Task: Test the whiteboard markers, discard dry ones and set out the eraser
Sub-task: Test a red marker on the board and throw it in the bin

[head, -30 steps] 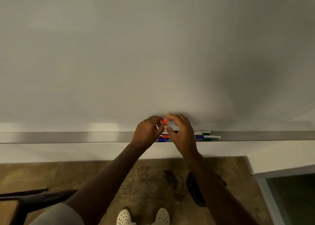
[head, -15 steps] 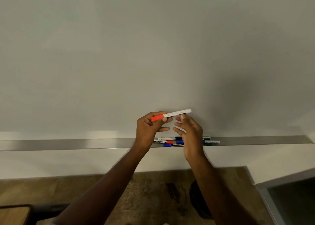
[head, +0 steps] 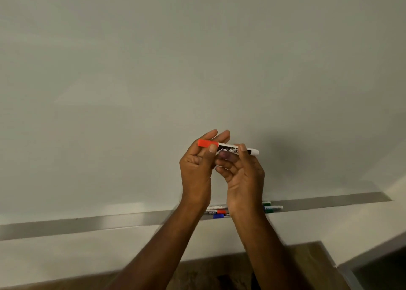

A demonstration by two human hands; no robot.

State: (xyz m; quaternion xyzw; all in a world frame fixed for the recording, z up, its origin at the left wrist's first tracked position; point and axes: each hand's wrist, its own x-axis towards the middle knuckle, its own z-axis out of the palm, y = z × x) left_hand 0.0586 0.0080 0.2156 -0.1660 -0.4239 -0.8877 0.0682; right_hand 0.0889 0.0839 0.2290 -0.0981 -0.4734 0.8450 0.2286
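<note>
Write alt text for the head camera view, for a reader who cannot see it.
Two hands hold a capped red whiteboard marker level in front of a blank whiteboard: the left hand pinches its red cap end, the right hand grips the barrel. Below, more markers lie on the metal tray.

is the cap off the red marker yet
No, the red cap is on the marker, which both hands, left and right, hold before the whiteboard.
</note>
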